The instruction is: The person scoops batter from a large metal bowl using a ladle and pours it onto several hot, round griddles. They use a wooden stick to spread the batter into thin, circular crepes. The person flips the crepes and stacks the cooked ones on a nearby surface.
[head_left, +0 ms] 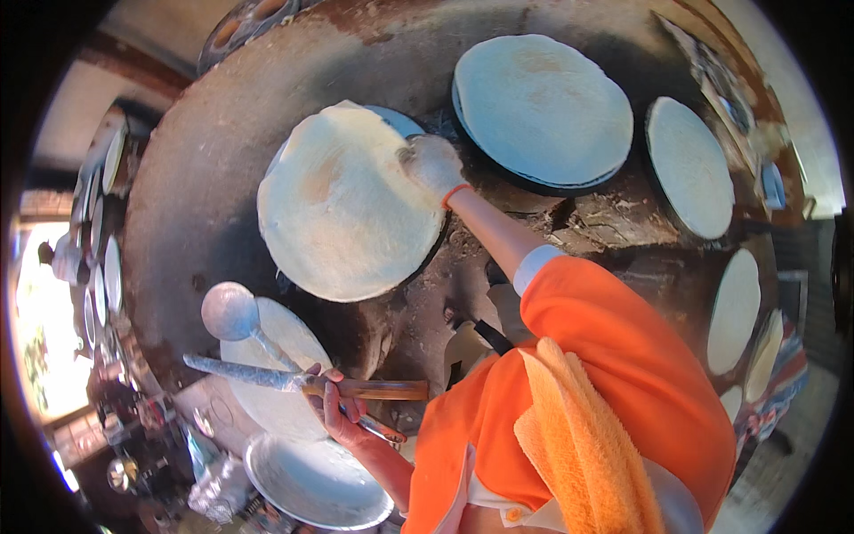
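Note:
A large round pale flatbread (342, 222), browned in one patch, lies off-centre over a round griddle. My right hand (431, 166), in a whitish glove with a red band at the wrist, grips its upper right edge; the fingertips are partly hidden. Lower left, my left hand (342, 411) is closed round two tools. One is a ladle (229, 311) with a round pale-coated bowl; the other is a long flat spatula (240, 371) with a wooden handle. Beneath them is another pale round sheet (271, 392).
A second griddle with a flatbread (543, 111) stands at the upper right, and another flatbread (689, 166) is beyond it. More pale rounds (734, 311) line the right side. A wide whitish basin (320, 485) sits at lower left. The brown stove top (196, 196) curves around the griddles.

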The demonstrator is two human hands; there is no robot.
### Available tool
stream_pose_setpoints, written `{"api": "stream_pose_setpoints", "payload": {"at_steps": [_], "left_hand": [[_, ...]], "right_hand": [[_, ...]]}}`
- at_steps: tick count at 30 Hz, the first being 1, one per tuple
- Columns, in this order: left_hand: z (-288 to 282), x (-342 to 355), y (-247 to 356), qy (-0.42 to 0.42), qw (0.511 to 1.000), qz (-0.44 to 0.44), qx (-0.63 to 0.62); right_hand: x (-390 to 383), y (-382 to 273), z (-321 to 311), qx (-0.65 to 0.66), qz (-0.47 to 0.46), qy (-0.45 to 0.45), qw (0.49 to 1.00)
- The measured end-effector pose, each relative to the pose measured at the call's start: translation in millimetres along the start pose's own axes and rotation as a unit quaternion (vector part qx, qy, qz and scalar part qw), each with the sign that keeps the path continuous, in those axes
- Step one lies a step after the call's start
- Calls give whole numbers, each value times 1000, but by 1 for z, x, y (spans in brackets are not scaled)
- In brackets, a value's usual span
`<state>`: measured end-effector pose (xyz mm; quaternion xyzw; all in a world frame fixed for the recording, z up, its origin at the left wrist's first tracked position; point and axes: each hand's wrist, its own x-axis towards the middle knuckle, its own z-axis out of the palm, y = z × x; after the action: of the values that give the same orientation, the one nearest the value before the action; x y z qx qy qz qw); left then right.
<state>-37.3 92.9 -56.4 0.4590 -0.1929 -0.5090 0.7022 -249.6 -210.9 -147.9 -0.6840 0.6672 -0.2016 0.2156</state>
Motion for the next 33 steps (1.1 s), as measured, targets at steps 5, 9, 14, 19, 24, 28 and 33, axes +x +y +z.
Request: {"api": "stream_pose_setpoints", "payload": {"at_steps": [5,9,14,19,24,28,33], "left_hand": [[-16,19,-7,-35,999,-5,-37],[-12,17,-10,-73,997,21,-31],[16,11,-11,-94,995,15,-15],[52,5,-14,-83,996,-14,3],[124,-7,-47,-108,992,-56,20],[166,-14,-55,-88,991,-88,40],[181,-3,-58,-132,984,-87,81]], "right_hand": [[-45,-42,-52,18,-89,89,992],[-59,-41,-86,169,-100,129,972],[-27,73,-185,811,-14,-64,581],[-58,138,-269,421,130,175,880],[-33,310,-219,52,245,117,961],[-62,292,-213,-205,159,348,901],[-64,313,-197,209,270,134,930]]}}
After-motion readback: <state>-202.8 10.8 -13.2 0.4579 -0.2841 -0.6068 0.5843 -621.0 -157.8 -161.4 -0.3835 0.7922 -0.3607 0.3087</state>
